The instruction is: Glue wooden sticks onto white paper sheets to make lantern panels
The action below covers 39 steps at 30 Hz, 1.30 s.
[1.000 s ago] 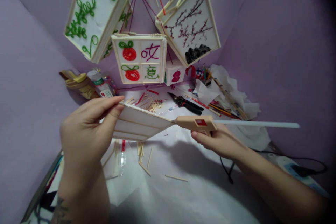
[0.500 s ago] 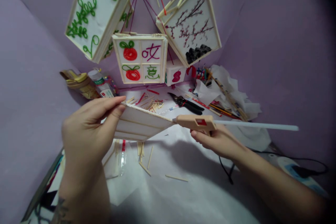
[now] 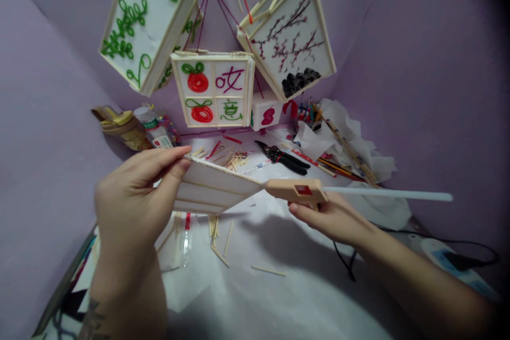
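Observation:
My left hand (image 3: 133, 196) pinches the top left edge of a white paper panel framed with thin wooden sticks (image 3: 211, 186), holding it tilted above the table. My right hand (image 3: 334, 218) grips a tan hot glue gun (image 3: 297, 189) with a long white glue stick (image 3: 388, 194) sticking out of its back toward the right. The gun's nozzle touches the panel's right corner. A black cord runs from under my right hand toward the right.
Three decorated paper lanterns (image 3: 215, 87) hang on red strings above the back of the table. Black cutters (image 3: 285, 158), loose wooden sticks (image 3: 231, 159), crumpled white paper (image 3: 350, 138), a glue bottle (image 3: 153, 127) and coloured pens lie on the white sheet (image 3: 279, 287). Purple walls surround the table.
The glue gun has dipped very slightly at the panel's corner. Both hands and the panel stay almost where they were.

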Available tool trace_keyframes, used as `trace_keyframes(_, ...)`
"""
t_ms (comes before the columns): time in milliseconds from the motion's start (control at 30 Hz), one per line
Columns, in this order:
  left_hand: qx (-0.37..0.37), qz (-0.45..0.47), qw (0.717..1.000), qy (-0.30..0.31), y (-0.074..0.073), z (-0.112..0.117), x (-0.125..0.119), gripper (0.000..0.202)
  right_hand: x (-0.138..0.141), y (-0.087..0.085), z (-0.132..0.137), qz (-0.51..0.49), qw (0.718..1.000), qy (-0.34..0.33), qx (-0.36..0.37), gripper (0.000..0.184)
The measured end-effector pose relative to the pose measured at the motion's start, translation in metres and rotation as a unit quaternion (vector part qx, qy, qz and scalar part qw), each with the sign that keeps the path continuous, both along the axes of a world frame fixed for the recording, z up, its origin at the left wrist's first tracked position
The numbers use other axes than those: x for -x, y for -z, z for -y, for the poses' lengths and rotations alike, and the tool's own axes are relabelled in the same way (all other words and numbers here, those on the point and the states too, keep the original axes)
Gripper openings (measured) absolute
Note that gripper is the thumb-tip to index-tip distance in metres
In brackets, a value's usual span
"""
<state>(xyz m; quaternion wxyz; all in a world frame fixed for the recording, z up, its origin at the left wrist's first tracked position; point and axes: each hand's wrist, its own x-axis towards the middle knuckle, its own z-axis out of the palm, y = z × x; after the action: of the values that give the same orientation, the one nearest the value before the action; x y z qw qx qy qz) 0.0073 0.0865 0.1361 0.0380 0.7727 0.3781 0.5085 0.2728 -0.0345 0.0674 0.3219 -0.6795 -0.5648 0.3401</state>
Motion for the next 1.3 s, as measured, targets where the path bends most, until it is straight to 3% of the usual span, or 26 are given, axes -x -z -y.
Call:
trace_keyframes(400,-0.005,-0.004,1.0,-0.003,-0.0004,0.0004,-0.0019,0.021,0.0024,-0.0004,-0.0005,0.002,1.0,0.008,-0.005,0.026)
trace_keyframes(1300,-0.013,-0.018,1.0,0.0,-0.0006,0.0002,-0.0019,0.018,-0.0003,-0.0009,-0.0029,-0.021,1.0,0.015,0.001,0.036)
